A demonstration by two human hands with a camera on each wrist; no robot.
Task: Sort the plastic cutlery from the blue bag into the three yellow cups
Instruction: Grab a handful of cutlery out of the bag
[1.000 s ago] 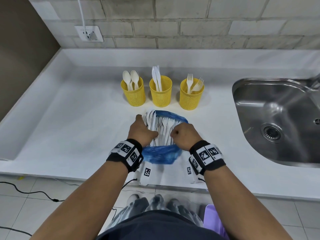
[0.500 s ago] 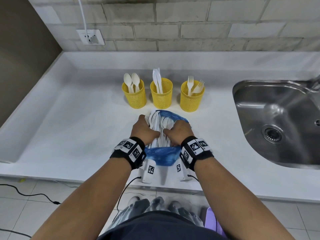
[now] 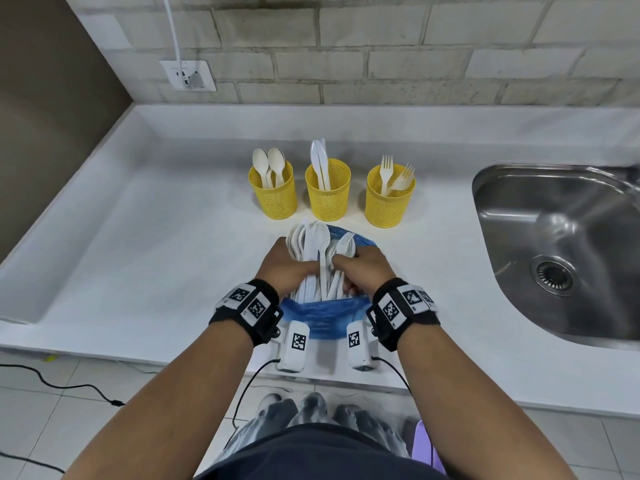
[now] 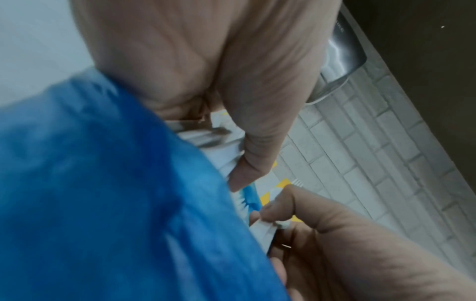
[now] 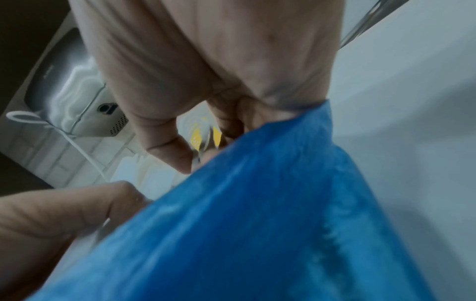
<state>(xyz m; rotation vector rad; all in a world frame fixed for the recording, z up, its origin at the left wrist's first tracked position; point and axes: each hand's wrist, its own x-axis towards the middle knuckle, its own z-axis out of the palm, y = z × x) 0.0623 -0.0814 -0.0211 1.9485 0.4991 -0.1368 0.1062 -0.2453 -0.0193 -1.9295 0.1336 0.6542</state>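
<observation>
Three yellow mesh cups stand in a row on the white counter: the left cup (image 3: pixel 274 192) holds spoons, the middle cup (image 3: pixel 328 188) knives, the right cup (image 3: pixel 389 195) forks. In front of them lies the blue bag (image 3: pixel 320 315) with a bundle of white plastic cutlery (image 3: pixel 320 251) sticking out of its mouth. My left hand (image 3: pixel 287 268) grips the left side of the bundle, its thumb pressed on the handles. My right hand (image 3: pixel 360 268) pinches cutlery handles on the right side. In both wrist views the blue bag (image 4: pixel 115 193) (image 5: pixel 257 224) fills the foreground.
A steel sink (image 3: pixel 561 251) is set into the counter at the right. A brick wall with a socket (image 3: pixel 188 75) and white cable rises behind. The counter edge runs just below my wrists; floor tiles and a black cable (image 3: pixel 69 386) lie below.
Both hands have closed in from the bag's sides onto the cutlery bundle, and the bundle now stands more gathered between them. The head camera has come nearer.
</observation>
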